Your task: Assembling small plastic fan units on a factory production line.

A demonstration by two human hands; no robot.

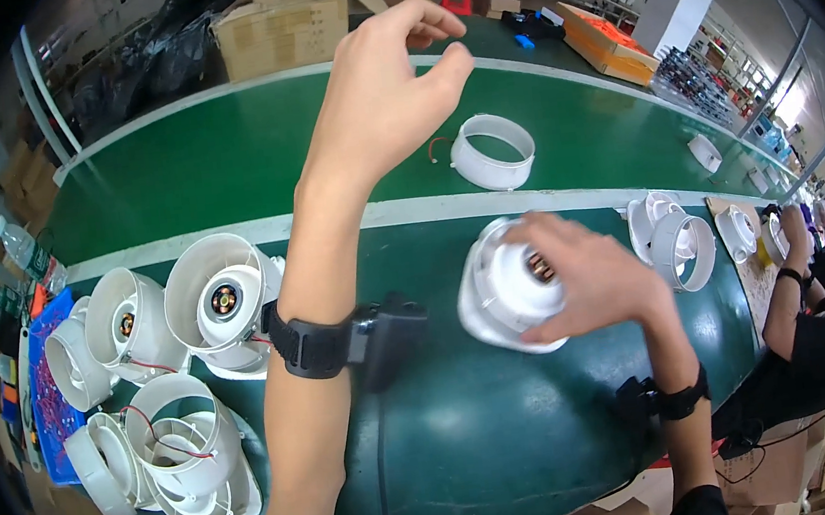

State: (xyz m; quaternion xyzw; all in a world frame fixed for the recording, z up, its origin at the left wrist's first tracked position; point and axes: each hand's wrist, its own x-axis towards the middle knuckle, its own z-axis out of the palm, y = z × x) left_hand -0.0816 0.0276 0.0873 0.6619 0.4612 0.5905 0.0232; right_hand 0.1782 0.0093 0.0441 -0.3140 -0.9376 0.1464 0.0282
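Note:
My left hand [392, 84] is raised over the far green surface. Its fingers curve and stand apart from the thumb, with nothing visible between them. Lower and to the right, my right hand [590, 269] spans the round hub of a white plastic fan housing [497, 294] on the table, thumb at the near side and fingers over the top. Copper motor windings [538, 266] show at the hub's centre beside my palm. The hand and the housing are slightly blurred. A white plastic ring [463, 164] with a red wire lies beyond them.
Several white fan housings [226, 302] and rings crowd the table's left side, next to a blue tray [53, 396] and a plastic bottle [30, 252]. More white parts [677, 240] stand at the right. Another person [821, 315] works there. A pale strip [408, 213] divides the green surfaces.

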